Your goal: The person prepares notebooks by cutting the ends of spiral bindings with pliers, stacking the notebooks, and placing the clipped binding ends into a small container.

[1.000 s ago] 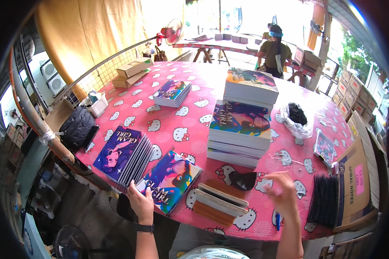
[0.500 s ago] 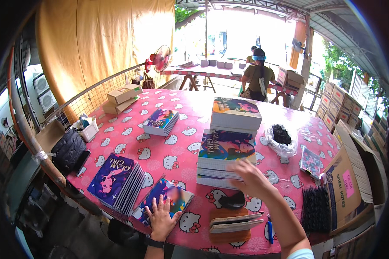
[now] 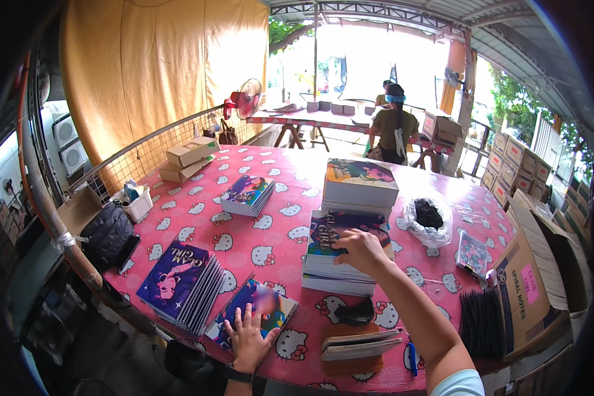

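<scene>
My left hand (image 3: 249, 338) lies flat with spread fingers on a spiral notebook (image 3: 268, 305) with a colourful illustrated cover, near the table's front edge. My right hand (image 3: 362, 252) is curled over the top of a stack of unbound notebooks (image 3: 340, 272). Its thumb and fingers close on the near side of the uppermost unbound notebook (image 3: 325, 228), whose cover shows a dark blue and purple drawing. What the fingertips grip underneath is partly hidden. Left of my left hand stands a pile of bound notebooks (image 3: 176, 277) with purple covers, spirals facing right.
Behind the right hand rises a taller notebook stack (image 3: 361, 188). A smaller pile (image 3: 247, 193) sits farther left. Nearby are a bag of black material (image 3: 429, 214), black spiral coils (image 3: 480, 313), a carton (image 3: 531, 290), a brown pad (image 3: 353, 366) and a blue pen-like tool (image 3: 412, 358). A person (image 3: 395, 125) works beyond.
My right hand has moved forward and left from above the stack's near side onto its top notebook, fingers closing there. My left hand stays on the spiral notebook. The view has shifted slightly.
</scene>
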`<control>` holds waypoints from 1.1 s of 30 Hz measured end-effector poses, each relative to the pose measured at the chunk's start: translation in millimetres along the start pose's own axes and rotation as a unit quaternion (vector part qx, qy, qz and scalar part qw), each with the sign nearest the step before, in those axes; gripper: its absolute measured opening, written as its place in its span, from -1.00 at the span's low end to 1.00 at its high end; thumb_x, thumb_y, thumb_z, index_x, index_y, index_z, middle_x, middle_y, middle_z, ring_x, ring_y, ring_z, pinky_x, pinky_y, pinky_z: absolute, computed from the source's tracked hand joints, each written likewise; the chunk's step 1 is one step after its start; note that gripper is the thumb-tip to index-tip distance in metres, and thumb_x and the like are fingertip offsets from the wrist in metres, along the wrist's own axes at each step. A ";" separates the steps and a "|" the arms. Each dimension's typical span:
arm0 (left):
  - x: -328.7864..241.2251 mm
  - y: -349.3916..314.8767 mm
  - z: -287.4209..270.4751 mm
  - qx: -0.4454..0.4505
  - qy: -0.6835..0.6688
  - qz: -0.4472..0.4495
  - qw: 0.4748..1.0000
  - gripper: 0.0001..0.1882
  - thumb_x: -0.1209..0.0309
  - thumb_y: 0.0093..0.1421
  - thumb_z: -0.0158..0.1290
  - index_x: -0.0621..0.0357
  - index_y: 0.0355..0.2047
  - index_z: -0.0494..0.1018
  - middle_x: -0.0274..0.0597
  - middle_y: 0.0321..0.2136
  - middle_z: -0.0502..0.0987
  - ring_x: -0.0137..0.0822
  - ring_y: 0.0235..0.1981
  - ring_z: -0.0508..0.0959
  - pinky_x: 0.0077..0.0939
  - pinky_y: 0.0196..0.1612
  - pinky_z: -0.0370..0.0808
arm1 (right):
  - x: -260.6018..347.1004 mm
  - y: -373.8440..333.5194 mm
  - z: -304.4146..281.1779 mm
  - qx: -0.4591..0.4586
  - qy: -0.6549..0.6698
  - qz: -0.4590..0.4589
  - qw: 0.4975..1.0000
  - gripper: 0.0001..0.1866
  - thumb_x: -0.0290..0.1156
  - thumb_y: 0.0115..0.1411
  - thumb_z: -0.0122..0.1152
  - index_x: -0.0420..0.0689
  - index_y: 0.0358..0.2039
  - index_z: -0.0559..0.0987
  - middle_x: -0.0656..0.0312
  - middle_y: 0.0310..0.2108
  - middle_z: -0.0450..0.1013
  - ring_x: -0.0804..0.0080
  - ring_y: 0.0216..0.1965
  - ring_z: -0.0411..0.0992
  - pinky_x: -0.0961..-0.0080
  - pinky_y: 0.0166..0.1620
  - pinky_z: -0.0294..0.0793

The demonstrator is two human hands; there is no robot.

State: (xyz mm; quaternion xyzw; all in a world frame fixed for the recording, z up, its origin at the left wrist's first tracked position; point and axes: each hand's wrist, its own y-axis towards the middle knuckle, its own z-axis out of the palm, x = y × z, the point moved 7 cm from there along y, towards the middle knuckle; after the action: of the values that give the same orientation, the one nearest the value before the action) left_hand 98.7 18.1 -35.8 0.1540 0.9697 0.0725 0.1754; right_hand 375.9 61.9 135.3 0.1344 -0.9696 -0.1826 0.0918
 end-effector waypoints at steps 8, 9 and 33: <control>-1.6 0.6 -1.6 -0.006 -0.004 0.000 1.000 -0.20 -0.22 0.10 -0.07 -0.01 0.22 0.17 -0.11 0.28 0.06 -0.03 0.32 -0.06 0.22 0.26 -0.24 | -11.4 11.3 -0.6 0.060 0.048 -0.012 0.997 -0.55 -0.15 -0.25 0.47 -0.05 -0.30 0.63 0.28 -0.21 0.49 0.23 -0.14 0.46 0.33 -0.11 0.46; -0.8 0.3 -2.0 -0.007 -0.004 -0.001 1.000 -0.20 -0.22 0.10 -0.06 0.00 0.22 0.18 -0.11 0.28 0.06 -0.03 0.32 -0.05 0.22 0.26 -0.23 | -12.1 12.8 0.7 0.063 0.060 -0.009 0.996 -0.56 -0.17 -0.25 0.48 -0.07 -0.31 0.63 0.26 -0.24 0.48 0.22 -0.16 0.46 0.33 -0.12 0.46; -3.3 0.5 -17.2 -0.065 -0.065 -0.023 0.995 -0.23 -0.07 0.08 0.09 0.08 0.19 0.21 -0.01 0.26 0.08 -0.02 0.33 -0.07 0.11 0.28 -0.18 | -12.0 8.7 -9.7 -0.063 0.048 -0.032 0.996 -0.79 -0.46 0.04 0.18 -0.15 -0.26 0.57 0.07 -0.35 0.49 0.12 -0.24 0.48 0.28 -0.18 0.46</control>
State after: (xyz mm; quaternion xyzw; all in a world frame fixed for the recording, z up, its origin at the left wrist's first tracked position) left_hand 95.5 16.0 -18.7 0.1243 0.9526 0.1215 0.2498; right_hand 387.5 70.0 145.9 0.1681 -0.9459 -0.2395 0.1404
